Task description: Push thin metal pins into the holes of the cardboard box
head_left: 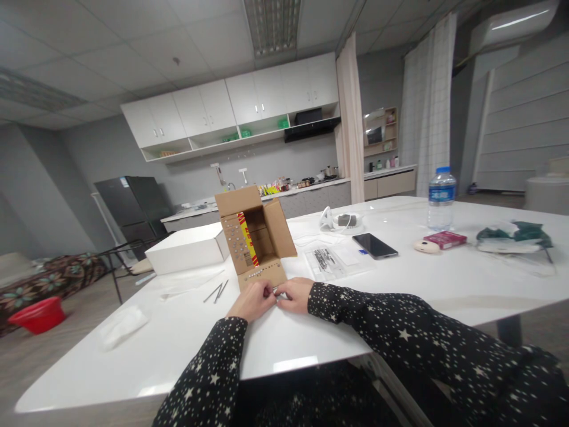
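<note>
White table, hands beside cardboard box

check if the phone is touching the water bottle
Apart. The head view shows the phone lying flat with bare white table between it and the upright water bottle further right.

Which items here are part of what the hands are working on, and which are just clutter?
In use: left hand and right hand, pinching a small metal piece between them; open cardboard box; loose metal rods; clear parts bag.

Lying about: water bottle; phone; white box; red pack.
</note>
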A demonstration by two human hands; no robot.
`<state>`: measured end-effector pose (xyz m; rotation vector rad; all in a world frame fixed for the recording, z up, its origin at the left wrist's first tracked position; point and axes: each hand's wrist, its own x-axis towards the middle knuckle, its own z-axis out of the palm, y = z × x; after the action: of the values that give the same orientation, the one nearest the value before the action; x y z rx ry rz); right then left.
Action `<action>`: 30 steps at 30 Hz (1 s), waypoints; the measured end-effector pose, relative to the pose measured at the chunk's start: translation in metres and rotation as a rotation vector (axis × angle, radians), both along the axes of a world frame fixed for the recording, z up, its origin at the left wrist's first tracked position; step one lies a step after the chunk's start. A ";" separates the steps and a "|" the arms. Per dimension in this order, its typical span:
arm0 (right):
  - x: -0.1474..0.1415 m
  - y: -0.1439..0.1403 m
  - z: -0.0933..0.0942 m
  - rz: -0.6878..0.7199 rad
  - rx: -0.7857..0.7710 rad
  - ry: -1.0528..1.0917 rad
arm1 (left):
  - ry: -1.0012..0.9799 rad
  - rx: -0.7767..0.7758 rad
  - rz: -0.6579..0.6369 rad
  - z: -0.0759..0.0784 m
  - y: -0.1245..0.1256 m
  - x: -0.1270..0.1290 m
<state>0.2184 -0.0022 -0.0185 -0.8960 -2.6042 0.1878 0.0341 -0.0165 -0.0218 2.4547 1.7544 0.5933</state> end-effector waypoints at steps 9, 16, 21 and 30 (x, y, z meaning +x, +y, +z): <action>-0.001 0.002 -0.002 0.002 0.014 -0.008 | 0.001 0.069 0.047 -0.001 0.000 0.002; -0.001 0.002 0.000 -0.010 -0.016 -0.020 | -0.075 0.142 0.070 -0.001 0.003 0.000; -0.002 0.003 0.000 -0.008 -0.038 -0.029 | -0.153 0.295 0.062 0.000 0.008 -0.006; -0.003 0.004 -0.002 -0.030 -0.040 -0.025 | -0.172 0.489 0.100 -0.001 0.013 -0.017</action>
<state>0.2158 0.0019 -0.0203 -0.9563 -2.6174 0.2225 0.0173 -0.0039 -0.0231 2.5034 1.8432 1.3421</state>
